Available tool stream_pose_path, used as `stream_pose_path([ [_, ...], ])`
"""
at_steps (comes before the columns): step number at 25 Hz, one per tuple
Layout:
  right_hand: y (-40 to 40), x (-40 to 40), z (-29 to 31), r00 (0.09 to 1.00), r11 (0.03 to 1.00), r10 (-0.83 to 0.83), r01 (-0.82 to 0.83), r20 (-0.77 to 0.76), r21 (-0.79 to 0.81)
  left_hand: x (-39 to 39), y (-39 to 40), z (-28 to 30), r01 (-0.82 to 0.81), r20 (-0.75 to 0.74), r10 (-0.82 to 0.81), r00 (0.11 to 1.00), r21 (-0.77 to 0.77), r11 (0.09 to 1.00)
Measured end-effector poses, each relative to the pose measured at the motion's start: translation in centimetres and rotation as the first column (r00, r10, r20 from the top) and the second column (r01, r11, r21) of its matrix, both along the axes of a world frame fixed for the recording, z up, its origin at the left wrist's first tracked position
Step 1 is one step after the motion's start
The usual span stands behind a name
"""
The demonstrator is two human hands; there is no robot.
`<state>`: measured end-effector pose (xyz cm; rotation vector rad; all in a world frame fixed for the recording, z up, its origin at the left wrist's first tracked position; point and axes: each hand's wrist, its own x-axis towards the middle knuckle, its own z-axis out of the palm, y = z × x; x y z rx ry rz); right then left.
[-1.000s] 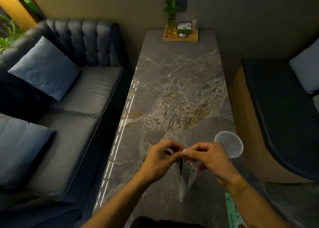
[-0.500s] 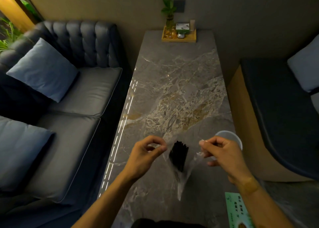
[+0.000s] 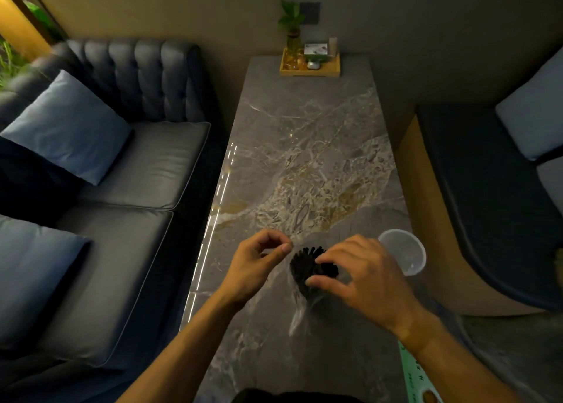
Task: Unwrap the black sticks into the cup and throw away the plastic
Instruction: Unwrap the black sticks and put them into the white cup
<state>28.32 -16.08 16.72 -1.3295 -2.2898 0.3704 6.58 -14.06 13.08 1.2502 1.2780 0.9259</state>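
Observation:
A bundle of black sticks [image 3: 303, 265] pokes out of a clear plastic wrapper [image 3: 297, 309] held above the marble table [image 3: 304, 158]. My left hand [image 3: 259, 265] pinches the wrapper's left edge between thumb and forefinger. My right hand [image 3: 359, 274] closes thumb and fingers around the top of the sticks. The wrapper's tail hangs down toward me. A clear plastic cup [image 3: 402, 251] stands upright and empty on the table just right of my right hand.
A wooden tray [image 3: 309, 69] with a small plant and boxes sits at the table's far end. A dark sofa [image 3: 122, 174] with blue cushions runs along the left, a bench seat [image 3: 487, 204] along the right. A green printed card [image 3: 419, 381] lies near the right edge.
The wrapper was pulled open, baring the black sticks. My right hand has since let go of the plastic's right edge and moved left onto the sticks. My left hand keeps its pinch.

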Motion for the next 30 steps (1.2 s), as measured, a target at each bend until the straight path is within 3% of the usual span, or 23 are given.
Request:
stream_pose_path([
  [2,0.2,-0.6,-0.2,0.999,0.999,0.036,-0.035,0.039,-0.025,0.0,0.6,-0.2,-0.022,0.001,0.022,1.000,0.016,1.000],
  [5,0.6,-1.6,-0.4,0.999,0.996,-0.005,0.001,-0.046,-0.093,-0.1,1.7,-1.3,-0.062,-0.007,0.062,0.998,0.037,0.997],
  [8,1.6,-2.6,-0.2,0.990,0.984,-0.093,0.076,-0.101,-0.161,-1.2,1.9,-3.9,-0.107,-0.122,0.105,0.987,-0.010,0.994],
  [9,2.0,-2.8,-0.1,0.987,0.979,-0.116,0.095,-0.115,-0.179,-1.8,1.5,-5.3,-0.079,-0.165,0.067,0.984,-0.069,0.994],
  [11,2.7,-3.1,-0.1,0.982,0.972,-0.143,0.114,-0.128,-0.206,-2.9,-0.3,-8.4,0.100,-0.218,-0.159,0.963,-0.258,0.961],
  [13,3.6,-3.6,-0.1,0.978,0.965,-0.164,0.131,-0.130,-0.228,-3.9,-2.1,-11.3,0.273,-0.283,-0.405,0.869,-0.407,0.872],
  [15,4.4,-4.2,-0.1,0.969,0.953,-0.206,0.167,-0.139,-0.254,-4.3,-3.0,-13.2,0.293,-0.344,-0.469,0.814,-0.454,0.841],
  [20,6.1,-4.8,0.1,0.939,0.928,-0.305,0.255,-0.160,-0.273,-5.0,-1.6,-14.8,0.225,-0.551,-0.382,0.742,-0.332,0.916],
  [24,7.0,-3.4,0.3,0.919,0.907,-0.371,0.327,-0.133,-0.265,-6.1,0.3,-14.9,0.180,-0.592,-0.280,0.756,-0.223,0.958],
  [27,7.1,-1.4,0.4,0.852,0.846,-0.486,0.402,-0.195,-0.349,-7.1,1.4,-14.7,0.156,-0.487,-0.238,0.840,-0.203,0.967],
  [30,7.0,1.5,0.7,0.735,0.769,-0.598,0.415,-0.320,-0.486,-8.0,2.4,-13.7,0.044,-0.385,-0.074,0.920,-0.085,0.995],
])
